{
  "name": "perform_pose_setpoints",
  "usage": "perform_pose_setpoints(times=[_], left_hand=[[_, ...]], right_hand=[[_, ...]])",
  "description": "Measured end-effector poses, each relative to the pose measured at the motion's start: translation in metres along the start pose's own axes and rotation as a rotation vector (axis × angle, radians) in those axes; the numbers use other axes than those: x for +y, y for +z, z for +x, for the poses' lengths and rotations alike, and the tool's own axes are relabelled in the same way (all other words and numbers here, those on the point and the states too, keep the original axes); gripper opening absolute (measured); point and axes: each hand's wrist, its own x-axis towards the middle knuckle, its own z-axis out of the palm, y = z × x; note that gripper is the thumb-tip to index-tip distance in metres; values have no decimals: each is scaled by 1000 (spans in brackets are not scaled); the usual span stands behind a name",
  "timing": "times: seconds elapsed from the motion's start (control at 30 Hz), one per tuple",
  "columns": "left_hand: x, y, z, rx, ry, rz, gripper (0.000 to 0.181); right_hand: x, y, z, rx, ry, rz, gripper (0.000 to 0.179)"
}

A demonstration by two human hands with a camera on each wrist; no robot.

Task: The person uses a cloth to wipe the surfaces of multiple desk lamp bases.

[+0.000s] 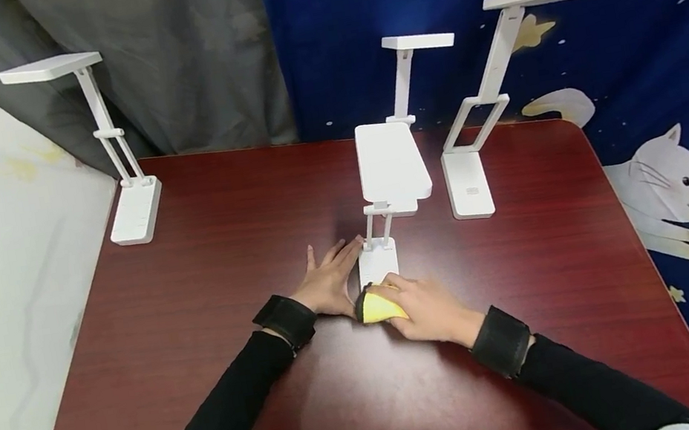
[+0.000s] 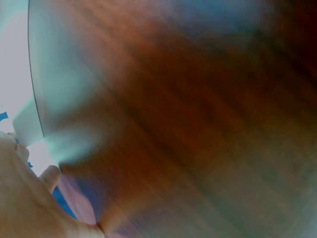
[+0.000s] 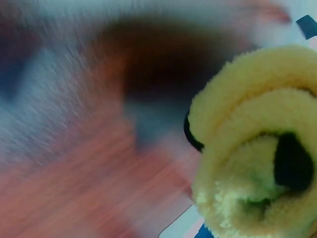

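A white folding desk lamp [image 1: 378, 261] stands on the table in front of the person, its flat head [image 1: 392, 162] raised over its base. Against the left side of that base lies the left hand [image 1: 327, 287], fingers fairly straight and spread. The right hand [image 1: 430, 309] grips a folded yellow cloth [image 1: 381, 306] with a dark edge, at the near end of the base. That end is hidden by cloth and fingers. In the right wrist view the plush cloth [image 3: 237, 119] appears rolled in layers. Part of the left hand [image 2: 25, 198] shows in the left wrist view.
Three more white lamps stand unfolded: one at the far left [image 1: 137, 210], one [image 1: 418, 42] behind the near lamp, and one [image 1: 468, 184] to the right. The dark red table [image 1: 237, 217] meets a grey curtain [image 1: 171, 62] and a blue printed cloth [image 1: 330, 37] behind.
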Motion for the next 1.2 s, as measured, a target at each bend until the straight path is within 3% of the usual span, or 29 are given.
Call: perform_pose_setpoints(times=[0.1, 0.23, 0.3, 0.4, 0.47, 0.57, 0.63, 0.83, 1.03, 1.2], left_hand=[[1, -1, -1, -2, 1, -9, 145], [2, -3, -2, -15, -3, -26, 149], [2, -4, -3, -10, -3, -28, 150], [1, -4, -3, -5, -4, -25, 149], [1, -4, -3, -3, -4, -27, 149], [1, -3, -3, -5, -4, -36, 148], [1, -2, -3, -8, -3, -39, 148], [3, 1, -10, -15, 12, -34, 147], [1, 5, -10, -6, 18, -43, 148], [0, 3, -4, 15, 16, -45, 148]], right_hand=[[0, -4, -11, -56, 17, 107, 49], [9, -16, -20, -174, -64, 250, 44], [16, -25, -17, -177, -96, 285, 44], [26, -39, -5, -65, -65, 218, 47], [34, -43, 6, 23, -19, 88, 51], [44, -36, 19, 58, -8, -114, 56], [48, -27, 21, 58, -21, -182, 58], [42, -3, -1, 72, -26, -117, 54], [26, 4, -26, 34, -150, -100, 57], [14, 1, -39, -19, -257, -181, 57]])
